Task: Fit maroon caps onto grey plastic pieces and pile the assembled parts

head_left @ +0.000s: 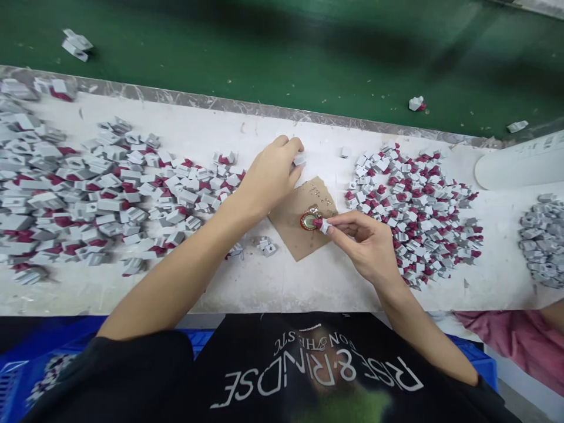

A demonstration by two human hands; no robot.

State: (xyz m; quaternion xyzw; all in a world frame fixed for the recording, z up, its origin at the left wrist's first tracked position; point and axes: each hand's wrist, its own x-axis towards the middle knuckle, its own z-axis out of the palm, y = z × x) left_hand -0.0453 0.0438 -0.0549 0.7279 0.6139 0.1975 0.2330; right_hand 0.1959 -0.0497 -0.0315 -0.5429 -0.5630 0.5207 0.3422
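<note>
My left hand (pixel 271 173) is closed on a small light-grey plastic block (pixel 299 159) above the back edge of a brown cardboard piece (pixel 296 244). Between the thumb and fingertips of my right hand (pixel 370 242) is a small white and dark-red plastic part (pixel 325 226). Its red end points left, at the rim of a round red-edged cap (pixel 307 221) lying on the cardboard; whether it touches what is inside, I cannot tell. Clear wet drops (pixel 315 191) dot the cardboard behind the cap.
A large spread of grey and dark-red parts (pixel 101 200) covers the left of the white table (pixel 282 294). To the right lie a heap of white and red parts (pixel 414 205), a white cylinder (pixel 524 161) and a grey pile (pixel 544 241). Behind runs a green surface (pixel 264 59).
</note>
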